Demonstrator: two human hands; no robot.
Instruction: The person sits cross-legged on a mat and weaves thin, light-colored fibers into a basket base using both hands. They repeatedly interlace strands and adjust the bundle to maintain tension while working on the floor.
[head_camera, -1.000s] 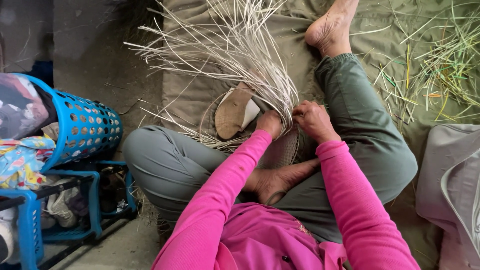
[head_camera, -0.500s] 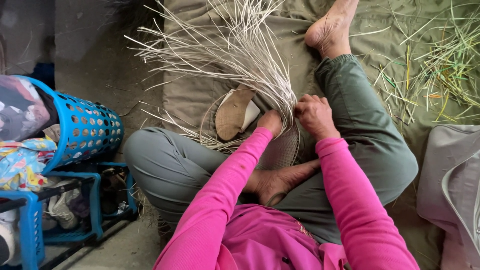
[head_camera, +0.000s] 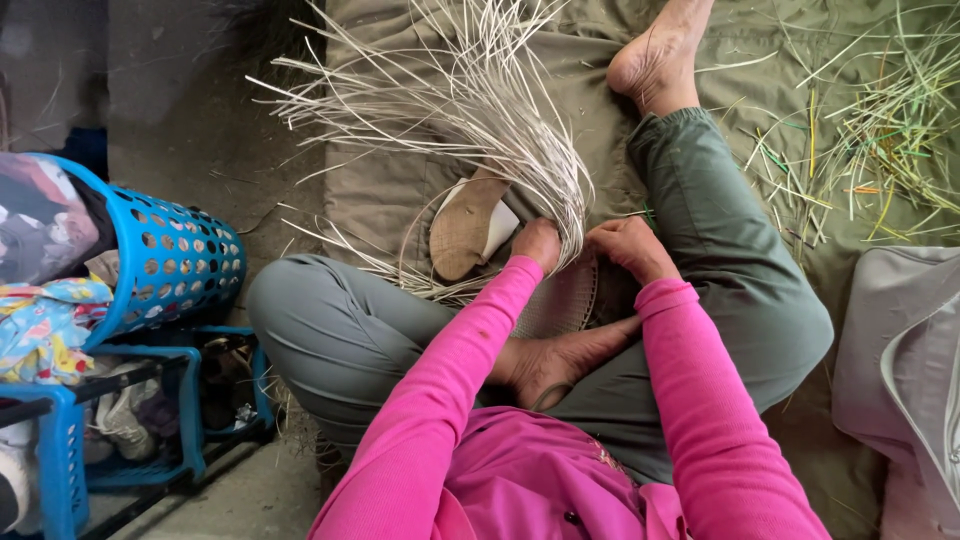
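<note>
Baskets come first: far to the left of the woven piece, a blue plastic basket (head_camera: 170, 262) leans on a blue rack (head_camera: 130, 400), with bright cloth (head_camera: 45, 320) stuffed in beside it. Closer to the woven piece, still on its left, a flat oval woven sole (head_camera: 462, 232) lies on the green mat (head_camera: 380, 190). The woven piece (head_camera: 565, 300) itself sits in the person's lap, just above a bare foot (head_camera: 560, 360) tucked under. Long pale straw strips (head_camera: 470, 110) fan up and out from the woven piece, toward the top left. The left hand (head_camera: 538, 243) is curled shut on the strips right at the left edge of the woven piece. The right hand (head_camera: 628, 248) presses on the woven piece's right edge, fingers bent down; I cannot tell if it grips a strip. The two hands are close but not touching. Up and right of the woven piece, the other bare foot (head_camera: 655, 60) rests on the mat. Farther right lie loose green and yellow grass stems (head_camera: 870, 130), and below them a grey bag (head_camera: 905, 360).
</note>
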